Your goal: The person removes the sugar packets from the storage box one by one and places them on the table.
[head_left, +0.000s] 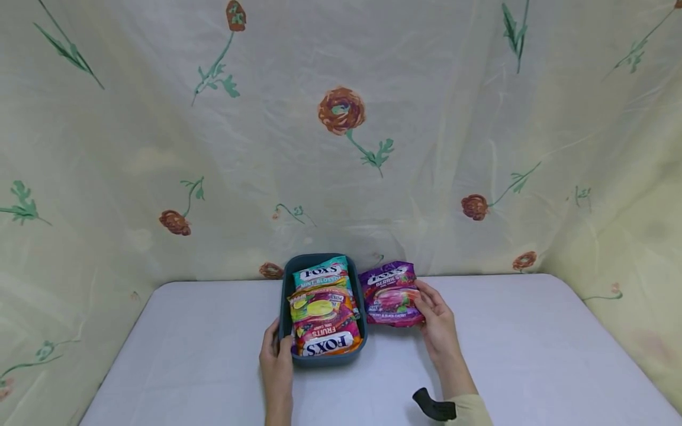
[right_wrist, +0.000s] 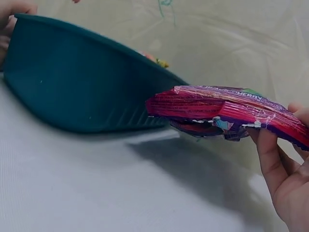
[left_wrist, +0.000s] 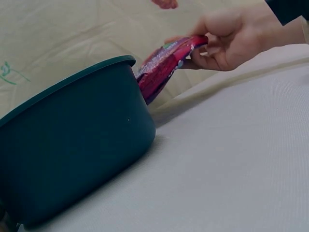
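Note:
A teal plastic bin (head_left: 325,360) stands on the table, holding bags of candy. On top in it lies a Fox's Fruits bag (head_left: 323,319), its lettering upside down, over a Fox's Mint Blossom bag (head_left: 319,273). My left hand (head_left: 277,361) grips the bin's left side near the front corner, thumb at the rim. With my right hand (head_left: 440,325) I pinch a purple Fox's Berries candy bag (head_left: 391,297) by its right edge, just right of the bin. In the right wrist view this bag (right_wrist: 212,110) is raised off the table, casting a shadow below.
A white cloth covers the table (head_left: 202,349). Close behind its far edge hangs a pale curtain (head_left: 415,195) with printed flowers, which also runs along both sides. A black strap (head_left: 434,406) is by my right wrist.

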`<state>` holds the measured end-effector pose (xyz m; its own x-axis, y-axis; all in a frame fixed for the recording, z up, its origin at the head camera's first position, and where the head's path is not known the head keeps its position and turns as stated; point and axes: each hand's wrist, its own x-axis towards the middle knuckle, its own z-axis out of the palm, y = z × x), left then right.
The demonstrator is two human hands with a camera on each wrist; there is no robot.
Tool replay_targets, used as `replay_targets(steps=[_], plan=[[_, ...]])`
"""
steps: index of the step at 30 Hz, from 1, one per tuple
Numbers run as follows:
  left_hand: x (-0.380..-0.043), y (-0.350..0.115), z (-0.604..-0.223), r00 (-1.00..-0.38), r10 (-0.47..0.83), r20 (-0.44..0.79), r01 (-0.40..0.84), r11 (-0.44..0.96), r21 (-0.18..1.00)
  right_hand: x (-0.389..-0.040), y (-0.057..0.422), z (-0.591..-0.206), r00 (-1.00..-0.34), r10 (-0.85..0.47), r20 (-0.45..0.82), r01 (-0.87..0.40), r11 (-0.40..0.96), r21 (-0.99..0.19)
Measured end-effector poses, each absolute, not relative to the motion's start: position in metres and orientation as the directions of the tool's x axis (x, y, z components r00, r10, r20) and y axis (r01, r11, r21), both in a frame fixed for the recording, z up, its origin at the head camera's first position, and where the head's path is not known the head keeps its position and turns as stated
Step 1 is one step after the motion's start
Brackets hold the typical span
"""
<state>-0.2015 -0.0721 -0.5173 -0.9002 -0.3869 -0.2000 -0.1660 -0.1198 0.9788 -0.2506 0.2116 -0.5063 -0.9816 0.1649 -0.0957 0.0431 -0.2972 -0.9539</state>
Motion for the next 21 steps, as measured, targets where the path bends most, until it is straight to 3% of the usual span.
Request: replay_targets(steps=[9, 15, 21], plan=[[-0.2008, -0.0726, -0.5175, -0.901, -0.385, -0.202, -0.169, -0.117, 0.979, -0.2519, 0.2088, -0.5156, -0.975, 0.186, -0.118, 0.078, -0.211, -0.974], [-0.2003, -0.0729, -0.5185, -0.901, -0.392, -0.189, -0.155, -0.116, 0.981, -0.2515, 0.2065, -0.5146, -0.973, 0.23, -0.034, 0.061, 0.112, -0.992], [-0.2007, -0.0718, -0.5191, -0.898, -0.396, -0.191, -0.159, -0.113, 0.981, -0.2509, 0.2029, -0.5118, -0.98, 0.184, 0.075, 0.007, 0.411, -0.912]])
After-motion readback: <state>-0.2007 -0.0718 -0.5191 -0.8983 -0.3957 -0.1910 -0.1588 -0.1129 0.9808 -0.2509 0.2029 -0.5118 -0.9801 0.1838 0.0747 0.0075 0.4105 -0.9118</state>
